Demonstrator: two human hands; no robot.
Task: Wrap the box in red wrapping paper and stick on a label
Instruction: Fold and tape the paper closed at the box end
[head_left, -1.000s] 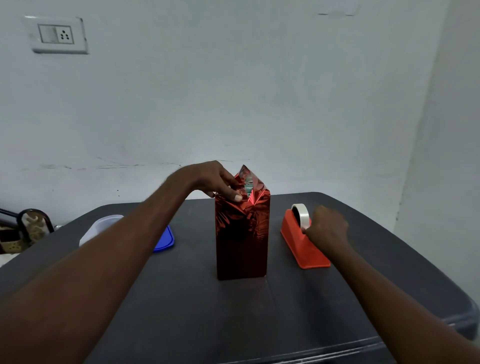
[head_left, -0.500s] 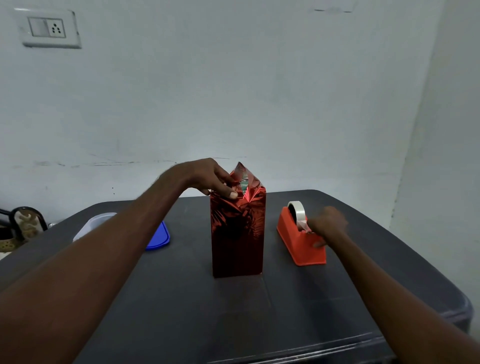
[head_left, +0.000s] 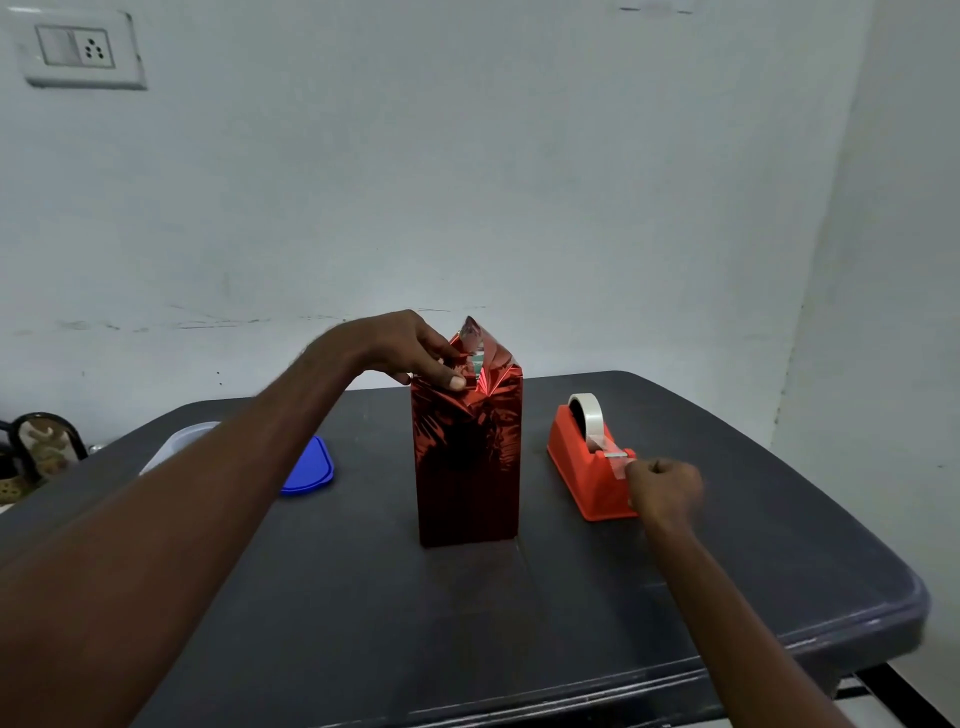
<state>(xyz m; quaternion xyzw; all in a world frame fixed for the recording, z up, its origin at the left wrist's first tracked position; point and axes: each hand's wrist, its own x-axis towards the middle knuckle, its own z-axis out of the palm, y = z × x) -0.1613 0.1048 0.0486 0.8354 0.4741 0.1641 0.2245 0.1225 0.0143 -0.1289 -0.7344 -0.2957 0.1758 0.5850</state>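
Note:
A tall box (head_left: 467, 467) covered in shiny red wrapping paper stands upright in the middle of the dark table (head_left: 363, 623). Its top flaps are partly folded, and one pointed flap (head_left: 475, 338) sticks up. My left hand (head_left: 415, 353) presses the folded paper down at the box's top left edge. To the right sits an orange tape dispenser (head_left: 582, 467) with a roll of clear tape (head_left: 589, 415). My right hand (head_left: 665, 488) is closed in front of the dispenser's cutter, pinching the end of the tape strip (head_left: 621, 465).
A blue lid (head_left: 311, 467) and a clear plastic container (head_left: 182, 441) lie at the left, partly hidden by my left arm. A patterned object (head_left: 44, 449) sits off the table's left edge. The table's rounded right corner (head_left: 904, 608) is close. A white wall stands behind.
My right hand has moved from the top of the tape roll down to the front of the dispenser, drawing tape toward me. My left hand stays on the box top.

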